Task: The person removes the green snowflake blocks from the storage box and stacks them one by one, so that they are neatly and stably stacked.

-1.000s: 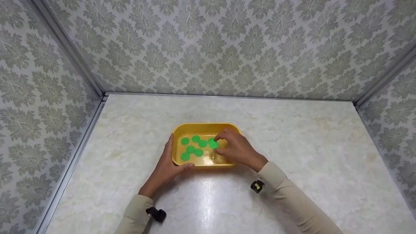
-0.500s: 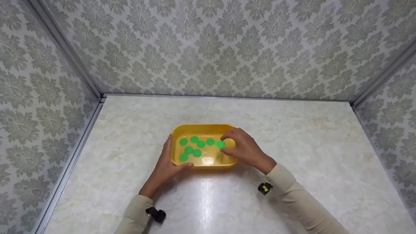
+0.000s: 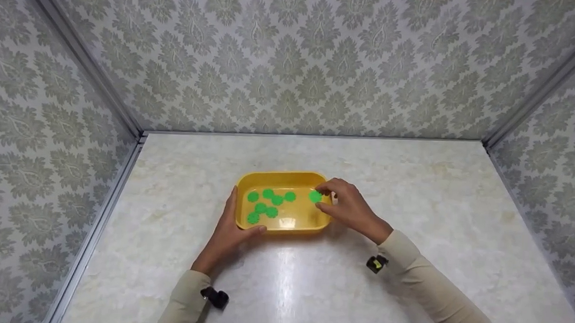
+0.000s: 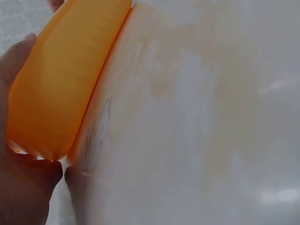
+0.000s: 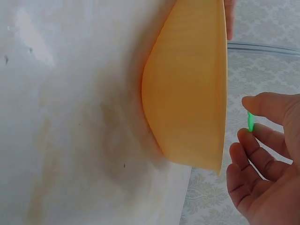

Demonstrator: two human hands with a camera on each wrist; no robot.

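A yellow plastic tray (image 3: 282, 179) stands on the table, with several small green scalloped discs (image 3: 271, 212) lying mostly in its left half. My left hand (image 3: 229, 226) holds the tray's left end, the thumb on the front rim; the left wrist view has this hand (image 4: 23, 187) against the orange-looking tray wall (image 4: 61, 84). Above the tray's right end, my right hand (image 3: 350, 207) pinches one green disc (image 3: 315, 196). Seen edge-on in the right wrist view, that disc (image 5: 251, 122) sits between thumb and fingertips, higher than the tray rim (image 5: 224, 93).
A pale marbled tabletop (image 3: 411, 185) extends around the tray. Patterned walls (image 3: 291, 61) close it in at the back and both sides. Each sleeve carries a small black wrist camera, one of them (image 3: 377, 263) by the right cuff.
My right hand has moved right with a pinched green disc, toward the tray's right end. A disc near the middle of the tray has come into plain view. The left hand stays put.
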